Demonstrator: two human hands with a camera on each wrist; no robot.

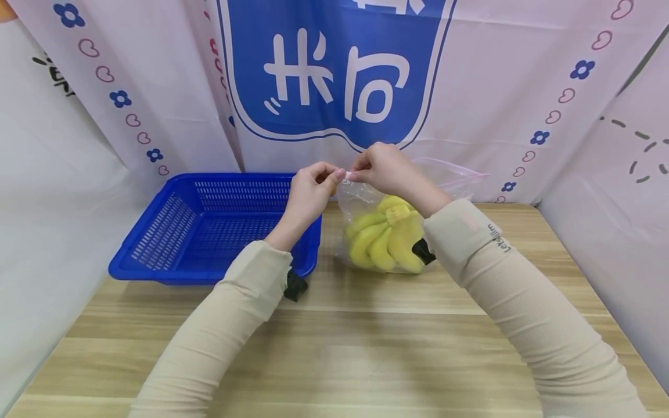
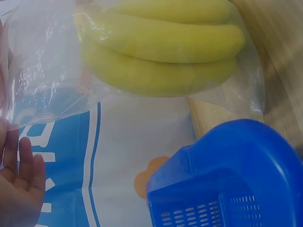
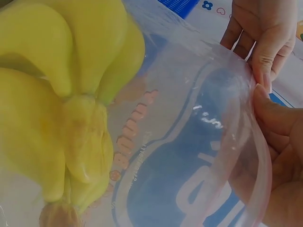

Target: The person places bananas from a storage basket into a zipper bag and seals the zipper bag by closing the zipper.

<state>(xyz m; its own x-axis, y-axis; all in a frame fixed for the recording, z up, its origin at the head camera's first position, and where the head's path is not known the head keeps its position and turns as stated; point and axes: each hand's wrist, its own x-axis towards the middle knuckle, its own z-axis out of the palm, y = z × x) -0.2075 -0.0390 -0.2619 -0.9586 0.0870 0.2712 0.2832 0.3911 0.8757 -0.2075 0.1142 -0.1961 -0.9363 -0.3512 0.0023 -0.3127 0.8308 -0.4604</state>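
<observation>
A bunch of bananas (image 1: pixel 384 241) sits inside a clear zip bag (image 1: pixel 360 197) with a pink-edged mouth, standing on the table. My left hand (image 1: pixel 312 188) pinches the bag's top left corner between thumb and fingers. Right beside it, my right hand (image 1: pixel 389 168) pinches the same edge, the two thumbs nearly meeting. In the right wrist view the banana stems (image 3: pixel 85 137) face the camera through the film, and the pink rim (image 3: pixel 265 165) stands apart from the opposite side along its right part. The left wrist view shows the bag's lower end by the wooden surface.
Left of the bag stands a blue perforated plastic basket (image 1: pixel 209 276), its right rim close to my left forearm. The wooden table (image 1: pixel 334 360) stretches toward me. A printed white and blue cloth (image 1: pixel 340 75) hangs right behind the bag and basket.
</observation>
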